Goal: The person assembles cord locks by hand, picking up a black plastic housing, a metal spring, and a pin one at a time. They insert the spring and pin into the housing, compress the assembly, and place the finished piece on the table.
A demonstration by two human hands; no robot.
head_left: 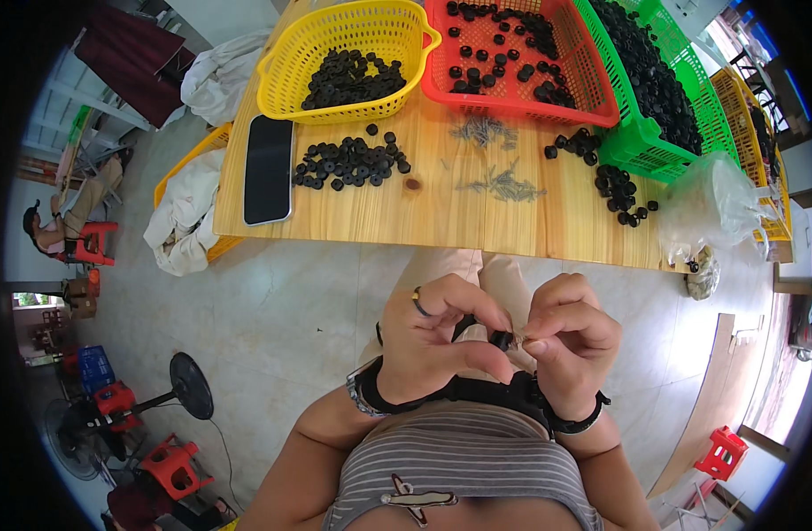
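Note:
In front of my lap, below the table edge, my left hand [433,345] pinches a small round black plastic part [502,340] between thumb and forefinger. Close against it, my right hand [572,341] has its thumb and fingertips pressed together; a sliver of something thin and pale shows at their tips, too small to name. Across the table front lie a pile of black ring-like parts [348,164], two heaps of thin grey metal pins [503,183] and some black knob-like caps [617,188].
Along the back of the wooden table [335,217] stand a yellow basket [278,93], a red basket [530,104] and a green crate [649,150], all holding black parts. A phone [269,168] lies at the left, a clear plastic bag [716,203] at the right. A fan [191,386] stands on the floor.

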